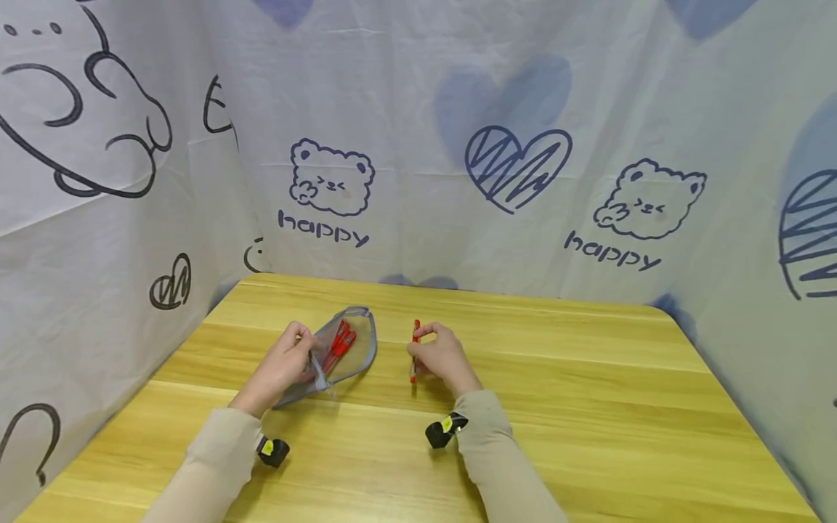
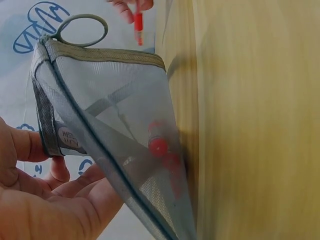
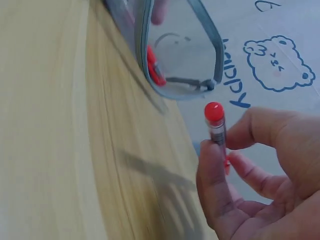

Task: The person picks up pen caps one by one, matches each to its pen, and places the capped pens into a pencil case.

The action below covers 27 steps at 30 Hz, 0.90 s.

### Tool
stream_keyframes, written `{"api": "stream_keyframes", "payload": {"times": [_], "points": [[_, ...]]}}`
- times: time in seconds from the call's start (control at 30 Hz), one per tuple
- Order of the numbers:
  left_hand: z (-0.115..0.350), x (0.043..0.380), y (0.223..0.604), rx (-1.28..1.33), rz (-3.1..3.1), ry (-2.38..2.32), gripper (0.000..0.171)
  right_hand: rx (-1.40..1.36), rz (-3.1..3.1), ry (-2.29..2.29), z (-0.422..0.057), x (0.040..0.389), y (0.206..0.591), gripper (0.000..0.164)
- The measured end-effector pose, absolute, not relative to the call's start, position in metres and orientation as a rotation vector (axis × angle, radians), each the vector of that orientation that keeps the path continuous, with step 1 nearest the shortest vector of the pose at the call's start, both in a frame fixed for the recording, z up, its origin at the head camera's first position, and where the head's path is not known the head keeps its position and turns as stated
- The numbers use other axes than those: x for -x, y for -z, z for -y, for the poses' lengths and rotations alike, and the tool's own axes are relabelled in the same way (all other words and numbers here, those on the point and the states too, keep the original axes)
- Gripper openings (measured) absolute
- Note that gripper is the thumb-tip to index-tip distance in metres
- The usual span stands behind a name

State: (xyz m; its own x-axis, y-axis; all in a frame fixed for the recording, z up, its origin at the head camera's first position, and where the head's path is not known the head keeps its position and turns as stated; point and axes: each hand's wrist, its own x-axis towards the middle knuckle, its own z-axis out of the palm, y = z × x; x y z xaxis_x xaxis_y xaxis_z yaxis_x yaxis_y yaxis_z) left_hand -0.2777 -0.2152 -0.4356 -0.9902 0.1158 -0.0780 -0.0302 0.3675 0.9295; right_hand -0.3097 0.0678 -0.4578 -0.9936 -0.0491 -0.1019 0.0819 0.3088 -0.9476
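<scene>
My left hand pinches the edge of a grey see-through mesh pouch and holds it up and open over the table's left half. Inside the pouch lie several red pens, seen blurred through the mesh in the left wrist view. My right hand pinches one more red pen between thumb and fingers, to the right of the pouch. This pen has a clear barrel and a red end, and in the head view it points away from me. A gap lies between it and the pouch mouth.
The wooden table reaches out to both sides of my hands. White cloth printed with bears and hearts hangs behind it and at the sides. A black wrist camera sits on the left sleeve, another camera on the right.
</scene>
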Motion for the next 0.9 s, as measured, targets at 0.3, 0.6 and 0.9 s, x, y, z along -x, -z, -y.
{"api": "stream_keyframes", "payload": {"times": [0.3, 0.6, 0.9], "points": [[0.212, 0.276, 0.435, -0.065, -2.503, -1.709, 0.023, -0.118, -2.182, 2.121, -0.049, 0.31, 0.455, 0.038], [0.208, 0.274, 0.434, -0.037, -2.504, -1.748, 0.019, -0.124, -2.063, 2.264, -0.023, 0.312, 0.451, 0.033], [0.207, 0.276, 0.439, -0.041, -2.477, -1.79, 0.019, -0.116, -2.078, 2.283, -0.005, 0.312, 0.451, 0.03]]}}
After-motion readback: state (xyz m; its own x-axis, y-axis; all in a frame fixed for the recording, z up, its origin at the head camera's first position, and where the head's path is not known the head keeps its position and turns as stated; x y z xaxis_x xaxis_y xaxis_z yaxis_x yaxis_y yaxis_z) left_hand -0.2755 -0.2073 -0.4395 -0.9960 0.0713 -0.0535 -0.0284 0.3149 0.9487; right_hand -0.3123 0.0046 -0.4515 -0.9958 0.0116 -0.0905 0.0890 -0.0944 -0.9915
